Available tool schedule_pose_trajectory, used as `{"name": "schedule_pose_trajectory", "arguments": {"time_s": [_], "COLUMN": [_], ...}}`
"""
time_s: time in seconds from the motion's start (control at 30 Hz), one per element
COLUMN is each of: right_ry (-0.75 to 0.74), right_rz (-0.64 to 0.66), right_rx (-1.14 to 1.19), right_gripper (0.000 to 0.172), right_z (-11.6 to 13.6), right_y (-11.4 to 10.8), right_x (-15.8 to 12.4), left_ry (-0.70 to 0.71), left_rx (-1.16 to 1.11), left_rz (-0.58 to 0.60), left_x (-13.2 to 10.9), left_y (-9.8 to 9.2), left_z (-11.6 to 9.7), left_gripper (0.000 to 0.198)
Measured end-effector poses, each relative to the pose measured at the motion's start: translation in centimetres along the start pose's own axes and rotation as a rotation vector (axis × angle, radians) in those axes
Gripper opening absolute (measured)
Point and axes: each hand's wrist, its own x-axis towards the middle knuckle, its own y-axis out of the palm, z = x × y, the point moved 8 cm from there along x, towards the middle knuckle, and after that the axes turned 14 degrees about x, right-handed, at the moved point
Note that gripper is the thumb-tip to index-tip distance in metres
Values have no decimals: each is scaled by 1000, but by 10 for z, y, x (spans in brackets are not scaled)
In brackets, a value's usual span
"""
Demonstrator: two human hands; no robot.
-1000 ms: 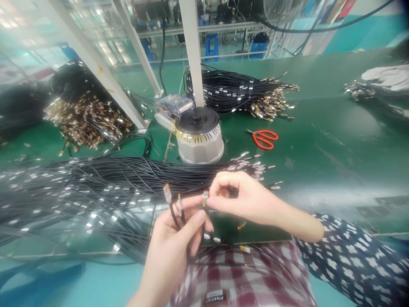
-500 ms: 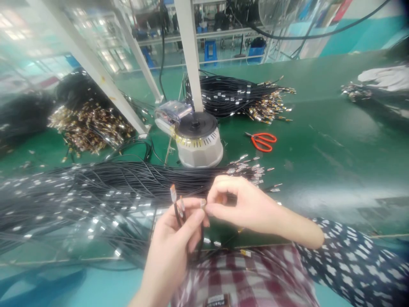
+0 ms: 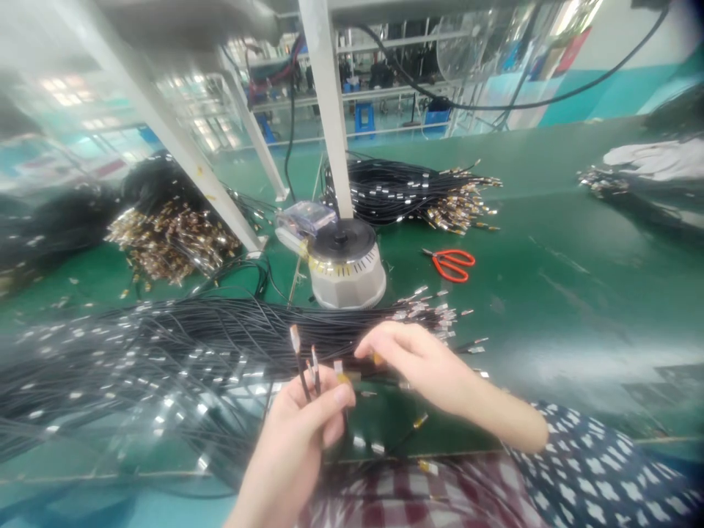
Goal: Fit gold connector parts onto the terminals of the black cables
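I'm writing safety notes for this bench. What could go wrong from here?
The left hand holds several cable ends fanned out, so one might slip loose. The right hand is close to the cable bundle, so it might snag a cable. The scissors lie uncovered on the bench, so a careless reach might meet their tips.

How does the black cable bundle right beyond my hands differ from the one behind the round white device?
The near bundle fans out toward the left, while the far bundle is gathered compactly. The near bundle's right-hand tips look mostly silvery; the far bundle's show plenty of amber. The near bundle passes in front of the round white device; the far bundle lies beyond it. Both are many black cables with connector tips toward the right.
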Motion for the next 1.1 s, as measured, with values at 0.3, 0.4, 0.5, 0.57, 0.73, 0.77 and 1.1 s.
{"name": "schedule_pose_trajectory", "arguments": {"time_s": [0.3,0.4,0.5,0.57,0.73,0.77,1.1], "right_ry": [-77,-109,-86,-57,3,13,-126], "right_rz": [-55,-79,-71,-47,31,42,35], "right_rx": [49,61,79,103,210,228,342], "right_gripper": [3,11,13,15,13,13,16], "right_z": [4,7,6,4,-2,-4,-3], "right_y": [13,14,14,15,18,18,19], "right_x": [-1,1,4,4,7,7,11], "left_ry": [22,34,51,56,89,95,84], "left_rx": [-67,-43,-23,-17,47,63,76], "left_rz": [1,0,14,7,4,8,34], "left_x": [3,2,0,-1,-3,-3,-2], "left_y": [-3,-3,0,0,2,3,7], "left_z": [2,0,-2,-3,-5,-5,-2], "left_gripper": [27,27,29,30,26,26,30]}}
